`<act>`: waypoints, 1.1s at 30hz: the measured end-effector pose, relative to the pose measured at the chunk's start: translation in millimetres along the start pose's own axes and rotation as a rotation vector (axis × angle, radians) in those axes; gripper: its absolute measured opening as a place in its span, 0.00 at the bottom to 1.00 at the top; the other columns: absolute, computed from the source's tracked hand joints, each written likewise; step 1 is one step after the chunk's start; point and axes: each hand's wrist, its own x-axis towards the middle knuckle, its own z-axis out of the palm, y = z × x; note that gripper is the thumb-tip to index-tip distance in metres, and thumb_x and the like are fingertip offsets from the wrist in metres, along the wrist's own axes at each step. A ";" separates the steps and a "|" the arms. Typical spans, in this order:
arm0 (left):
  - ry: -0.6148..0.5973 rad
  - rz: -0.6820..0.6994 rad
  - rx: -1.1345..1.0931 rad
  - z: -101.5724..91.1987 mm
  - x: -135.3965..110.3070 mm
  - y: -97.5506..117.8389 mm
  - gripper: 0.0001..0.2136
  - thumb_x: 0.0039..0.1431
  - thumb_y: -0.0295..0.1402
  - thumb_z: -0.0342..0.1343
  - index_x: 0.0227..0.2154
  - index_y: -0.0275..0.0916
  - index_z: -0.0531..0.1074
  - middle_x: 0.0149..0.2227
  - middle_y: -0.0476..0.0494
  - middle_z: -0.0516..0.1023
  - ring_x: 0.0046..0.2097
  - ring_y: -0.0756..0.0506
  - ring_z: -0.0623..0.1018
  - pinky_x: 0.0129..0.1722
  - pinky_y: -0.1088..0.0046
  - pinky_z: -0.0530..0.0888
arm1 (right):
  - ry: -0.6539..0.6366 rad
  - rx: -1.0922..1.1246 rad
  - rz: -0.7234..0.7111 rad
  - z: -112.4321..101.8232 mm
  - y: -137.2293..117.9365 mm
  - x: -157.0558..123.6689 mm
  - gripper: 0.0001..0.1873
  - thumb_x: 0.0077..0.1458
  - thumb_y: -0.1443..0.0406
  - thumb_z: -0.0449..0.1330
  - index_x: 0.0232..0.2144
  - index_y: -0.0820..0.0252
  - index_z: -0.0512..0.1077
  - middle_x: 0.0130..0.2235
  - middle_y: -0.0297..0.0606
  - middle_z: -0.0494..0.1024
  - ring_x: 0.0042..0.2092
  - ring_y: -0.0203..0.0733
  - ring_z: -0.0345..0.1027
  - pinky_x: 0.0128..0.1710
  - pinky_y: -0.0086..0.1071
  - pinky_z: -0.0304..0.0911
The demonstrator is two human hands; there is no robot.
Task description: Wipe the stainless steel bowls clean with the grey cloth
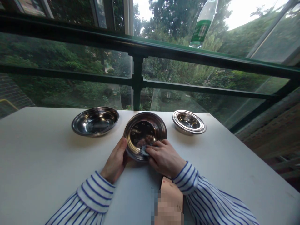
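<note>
A shiny steel bowl is tilted toward me over the white table, between my two hands. My left hand grips its left rim, thumb on the near side and the other fingers hidden behind. Pinched in the fingers of my right hand is a small grey-blue scouring pad, pressed against the inner wall of the bowl near its lower edge. Reflections of the hand show in the bowl's bottom.
On the white table, a wide steel bowl stands at the back left and a smaller wide-rimmed one at the back right. A pinkish, partly blurred flat object lies by my right forearm. A plastic bottle stands on the green railing.
</note>
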 end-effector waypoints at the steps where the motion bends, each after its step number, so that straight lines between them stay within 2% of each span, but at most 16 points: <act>1: 0.004 0.001 0.005 -0.2 0.3 0.2 0.21 0.56 0.42 0.55 0.51 0.38 0.68 0.48 0.41 0.77 0.52 0.39 0.72 0.49 0.63 0.71 | -0.002 -0.015 0.027 -0.7 2.3 -0.7 0.12 0.56 0.65 0.51 0.41 0.60 0.70 0.45 0.39 0.77 0.45 0.47 0.64 0.43 0.40 0.49; 4: 0.018 0.000 0.001 0.5 0.6 -1.1 0.22 0.56 0.42 0.54 0.52 0.38 0.67 0.48 0.41 0.77 0.53 0.40 0.72 0.50 0.64 0.70 | -0.009 0.002 0.025 1.2 0.3 0.2 0.14 0.57 0.66 0.50 0.43 0.60 0.69 0.45 0.39 0.76 0.45 0.47 0.63 0.43 0.40 0.50; 9: 0.004 0.006 -0.039 1.1 0.4 -3.0 0.24 0.56 0.42 0.55 0.53 0.37 0.67 0.49 0.40 0.76 0.52 0.39 0.72 0.51 0.63 0.70 | 0.020 0.122 -0.128 8.3 -14.8 4.9 0.25 0.57 0.65 0.49 0.57 0.64 0.58 0.58 0.40 0.65 0.51 0.46 0.59 0.46 0.38 0.52; 16: -0.007 -0.011 0.015 -3.4 2.7 0.1 0.22 0.55 0.43 0.55 0.50 0.38 0.69 0.48 0.39 0.77 0.50 0.38 0.74 0.45 0.63 0.73 | -0.037 0.023 -0.017 -0.6 -2.5 -2.5 0.20 0.55 0.65 0.51 0.51 0.59 0.66 0.50 0.41 0.74 0.48 0.49 0.62 0.45 0.42 0.52; 23: 0.012 -0.010 -0.033 -0.7 1.0 0.2 0.23 0.56 0.42 0.54 0.54 0.38 0.66 0.49 0.40 0.76 0.51 0.41 0.73 0.50 0.65 0.70 | -0.012 0.072 -0.140 10.1 -16.4 3.0 0.27 0.58 0.63 0.48 0.59 0.67 0.55 0.60 0.43 0.62 0.54 0.50 0.58 0.50 0.42 0.54; 28: 0.017 -0.009 0.010 -4.3 3.1 4.1 0.23 0.56 0.43 0.54 0.53 0.38 0.67 0.48 0.41 0.77 0.51 0.40 0.73 0.48 0.65 0.71 | -0.008 0.038 -0.103 9.3 -10.4 -1.9 0.24 0.59 0.62 0.48 0.56 0.64 0.59 0.56 0.43 0.67 0.52 0.51 0.60 0.51 0.46 0.53; 33: 0.023 -0.005 0.025 -5.5 3.9 5.2 0.24 0.56 0.45 0.53 0.52 0.37 0.68 0.46 0.39 0.78 0.50 0.39 0.74 0.46 0.64 0.73 | 0.010 0.045 -0.127 10.1 -6.9 -1.3 0.21 0.60 0.63 0.49 0.55 0.63 0.61 0.53 0.44 0.70 0.51 0.48 0.62 0.51 0.43 0.55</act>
